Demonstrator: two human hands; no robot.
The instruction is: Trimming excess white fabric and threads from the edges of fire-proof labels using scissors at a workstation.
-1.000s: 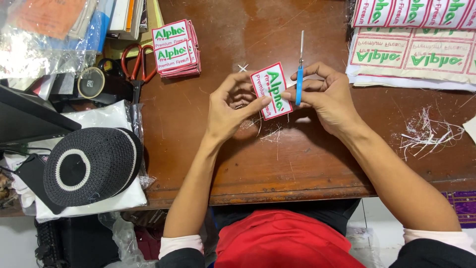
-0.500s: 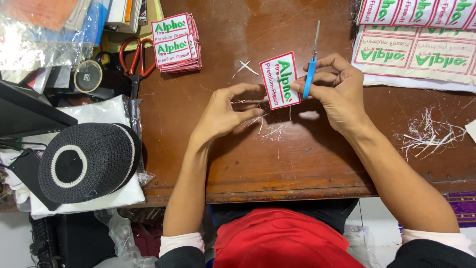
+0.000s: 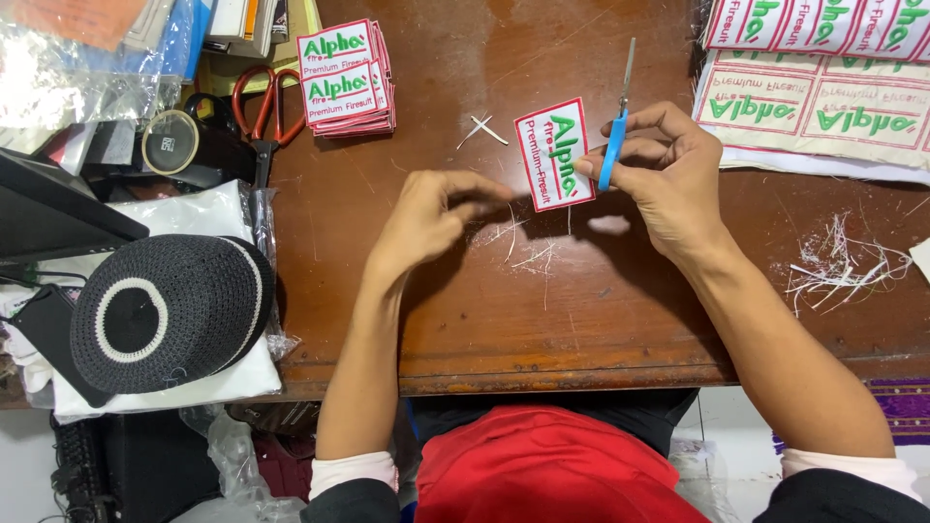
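Above the brown table (image 3: 465, 320), my right hand (image 3: 668, 179) pinches a small patch (image 3: 554, 153) and blue scissors (image 3: 616, 126) together. My left hand (image 3: 426, 218) hangs loose, fingers half curled, holding nothing. I think I'm trimming threads; next I need a steady snip near the edge.

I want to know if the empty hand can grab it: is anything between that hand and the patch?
Nothing visible: bare wooden table and loose threads lie below, between the left hand and the patch.

Right hand (image 3: 668, 184): pinches white patch (image 3: 554, 153) and blue-handled snips (image 3: 614, 131).
Left hand (image 3: 426, 218): free, just beside patch.
Table (image 3: 542, 310): thread scraps (image 3: 838, 261), patch stack (image 3: 344, 77).
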